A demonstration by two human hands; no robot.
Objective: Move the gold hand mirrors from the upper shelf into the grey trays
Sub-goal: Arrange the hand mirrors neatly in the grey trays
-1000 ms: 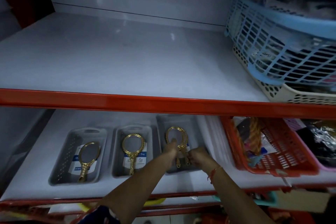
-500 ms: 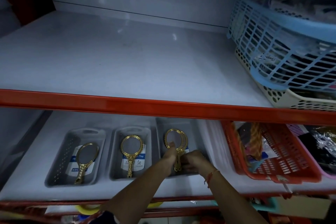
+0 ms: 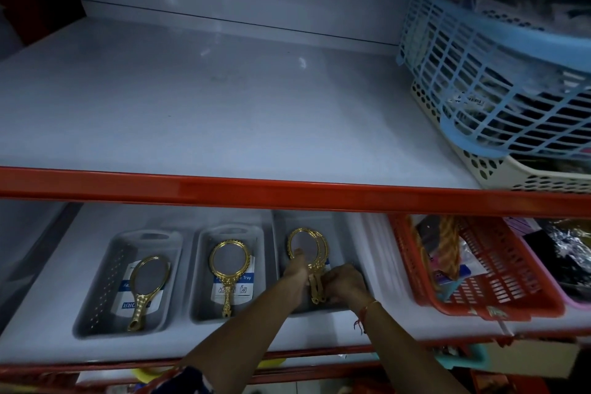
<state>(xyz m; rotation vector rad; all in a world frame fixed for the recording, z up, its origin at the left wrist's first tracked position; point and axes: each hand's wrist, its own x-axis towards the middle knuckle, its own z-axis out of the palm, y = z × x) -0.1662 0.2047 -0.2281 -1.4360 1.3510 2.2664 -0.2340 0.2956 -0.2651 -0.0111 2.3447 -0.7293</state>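
Three grey trays stand side by side on the lower shelf. The left tray (image 3: 96, 291) holds one gold hand mirror (image 3: 147, 289), lying tilted. A second gold mirror (image 3: 228, 269) lies in the middle tray (image 3: 200, 281). Over the right tray (image 3: 343, 233) two stacked gold mirrors (image 3: 315, 245) are held. My left hand (image 3: 295, 272) pinches their lower rim and neck. My right hand (image 3: 343, 285) grips their handles from the right. The upper shelf (image 3: 192, 105) shows no mirrors.
A blue slatted basket (image 3: 499, 80) sits on a cream basket (image 3: 511, 176) at the upper shelf's right. A red basket (image 3: 479, 275) full of goods stands right of the trays. An orange shelf rail (image 3: 224, 187) crosses above the trays.
The camera view has shifted slightly. My hands have moved closer together on the stacked mirrors' handles; the mirrors stay over the right tray.
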